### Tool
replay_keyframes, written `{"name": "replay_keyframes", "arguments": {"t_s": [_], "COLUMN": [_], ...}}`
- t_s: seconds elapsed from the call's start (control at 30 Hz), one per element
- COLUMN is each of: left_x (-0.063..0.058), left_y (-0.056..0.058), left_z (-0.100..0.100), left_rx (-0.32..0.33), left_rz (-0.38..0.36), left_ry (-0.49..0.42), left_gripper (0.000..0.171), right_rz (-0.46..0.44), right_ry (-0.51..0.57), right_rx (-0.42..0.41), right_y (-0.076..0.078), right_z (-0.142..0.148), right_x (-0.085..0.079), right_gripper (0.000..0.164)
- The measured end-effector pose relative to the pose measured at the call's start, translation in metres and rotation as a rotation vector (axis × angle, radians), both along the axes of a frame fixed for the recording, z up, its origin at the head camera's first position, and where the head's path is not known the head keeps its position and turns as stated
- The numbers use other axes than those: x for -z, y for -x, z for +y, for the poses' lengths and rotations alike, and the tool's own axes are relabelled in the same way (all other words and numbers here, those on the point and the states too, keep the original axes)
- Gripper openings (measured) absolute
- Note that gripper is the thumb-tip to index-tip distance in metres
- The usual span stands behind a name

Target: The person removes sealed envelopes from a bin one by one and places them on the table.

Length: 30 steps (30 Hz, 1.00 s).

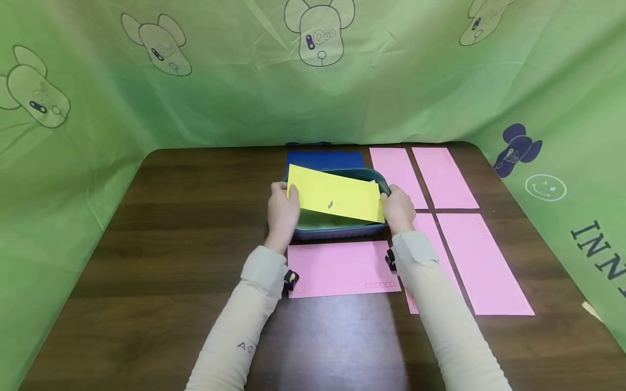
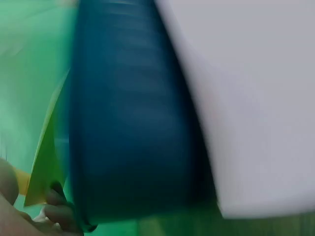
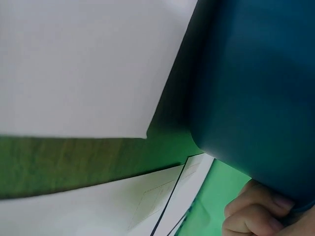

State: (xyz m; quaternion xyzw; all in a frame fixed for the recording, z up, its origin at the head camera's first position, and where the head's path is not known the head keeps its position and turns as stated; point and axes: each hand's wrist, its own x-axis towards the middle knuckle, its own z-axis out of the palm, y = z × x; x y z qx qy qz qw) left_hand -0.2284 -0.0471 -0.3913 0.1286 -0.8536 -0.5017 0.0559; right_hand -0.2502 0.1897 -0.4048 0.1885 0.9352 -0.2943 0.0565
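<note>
A yellow envelope [image 1: 337, 193] with a small grey mark spans between my two hands, tilted over a dark teal basin [image 1: 337, 233]. My left hand [image 1: 282, 212] grips its left end, thumb on top; the left wrist view shows its edge [image 2: 43, 162] between thumb and fingers. At the right end, my right hand [image 1: 399, 209] pinches the envelope's edge beside the basin's rim. Curled fingers [image 3: 253, 209] show against the basin wall [image 3: 256, 98] in the right wrist view, where the envelope is hidden.
A pink envelope [image 1: 342, 266] lies in front of the basin on the dark wooden table [image 1: 186, 217]. Several more lie in rows at the right, including one pink envelope [image 1: 484, 260] nearest the right edge. Behind the basin lies a blue envelope [image 1: 325, 159]. Green cloth [image 1: 235, 98] hangs around.
</note>
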Motion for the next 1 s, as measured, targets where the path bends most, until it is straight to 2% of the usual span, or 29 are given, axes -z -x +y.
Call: {"name": "replay_keyframes", "arguments": {"t_s": [0.03,0.1,0.17,0.27,0.37,0.5,0.57,0.67,0.8,0.87,1.0], "left_x": [-0.002,-0.006,-0.01,-0.014,-0.017,-0.018,-0.017,-0.014,-0.01,-0.008,-0.001], "left_y": [0.002,0.006,0.008,0.01,0.012,0.013,0.013,0.012,0.009,0.009,0.009], "left_z": [-0.003,-0.01,-0.017,-0.029,-0.042,-0.061,-0.071,-0.08,-0.085,-0.086,-0.087], "left_rx": [0.006,0.03,0.075,0.167,0.238,0.264,0.24,0.169,0.054,-0.022,-0.216], "left_rz": [-0.026,-0.08,-0.116,-0.149,-0.141,-0.077,-0.036,0.014,0.046,0.074,0.173], "left_ry": [-0.122,-0.289,-0.351,-0.341,-0.298,-0.268,-0.28,-0.329,-0.445,-0.506,-0.611], "left_gripper": [0.04,0.04,0.04,0.038,0.038,0.037,0.036,0.036,0.037,0.036,0.031], "right_rz": [0.002,0.0,-0.003,-0.004,-0.003,-0.009,-0.011,0.004,0.02,0.022,0.025], "right_ry": [-0.002,-0.003,-0.001,0.0,-0.003,-0.006,-0.007,-0.015,-0.024,-0.024,-0.03], "right_rx": [-0.001,-0.001,0.0,0.005,0.006,-0.008,-0.016,-0.014,-0.003,-0.002,-0.009], "right_y": [0.0,0.0,0.0,0.0,0.0,0.0,-0.001,-0.001,-0.002,-0.002,-0.002], "right_z": [0.0,0.001,0.001,0.001,0.001,0.001,0.0,0.0,0.0,0.0,-0.001], "right_x": [0.0,0.0,0.0,0.0,-0.001,-0.002,-0.001,-0.002,-0.001,-0.001,-0.001], "right_gripper": [0.029,0.029,0.029,0.028,0.028,0.031,0.033,0.034,0.029,0.028,0.028]}}
